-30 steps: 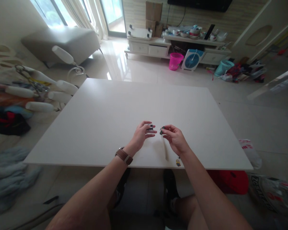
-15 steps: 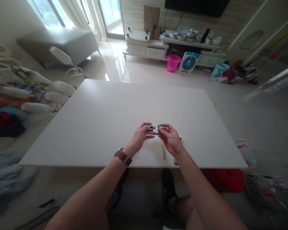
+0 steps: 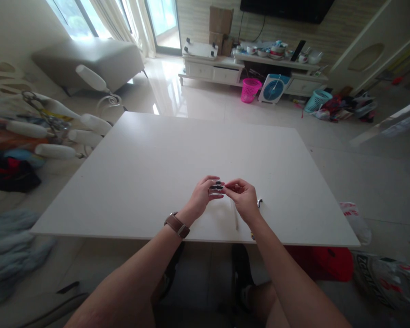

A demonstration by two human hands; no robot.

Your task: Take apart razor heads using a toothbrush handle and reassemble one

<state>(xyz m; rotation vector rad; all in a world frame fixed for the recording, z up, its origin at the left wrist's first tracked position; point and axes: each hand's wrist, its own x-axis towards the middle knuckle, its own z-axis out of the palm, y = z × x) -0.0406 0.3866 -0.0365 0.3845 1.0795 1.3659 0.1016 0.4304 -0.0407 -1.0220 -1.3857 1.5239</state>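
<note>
- Biggest thing here is the white table [image 3: 205,146], so I'm placing everything off that.
- Printed sack [image 3: 389,282] on the floor past the table's near right corner. Can't tell what's in it.
- Teal basket [image 3: 316,101] and pink basket [image 3: 250,93] both sit on the floor beyond the table's far edge. Can't make out what's inside either one.
- White plastic bag [image 3: 357,223], floor, just off the table's right side. Contents hidden.
- Left hand [image 3: 201,193], above the table's near half: fingers spread but holding the black gadget between them. Loose grip, not a fist, imo.
- Right hand [image 3: 244,198], same area: thumb and finger pinched right at the gadget's end. Can't tell if they've got the gadget or some tinier bit.
- Pale strip [image 3: 236,221] lies on the table below the right hand.
- Black gadget [image 3: 216,187], up over the table's near half: I'd guess light, stiff plastic, kinda slick, maybe brittle at thin spots. I'd hold it by the long sides, no hard squeezing.
- Shiny curved bit [image 3: 259,203] on the table, just beside the right wrist.
</note>
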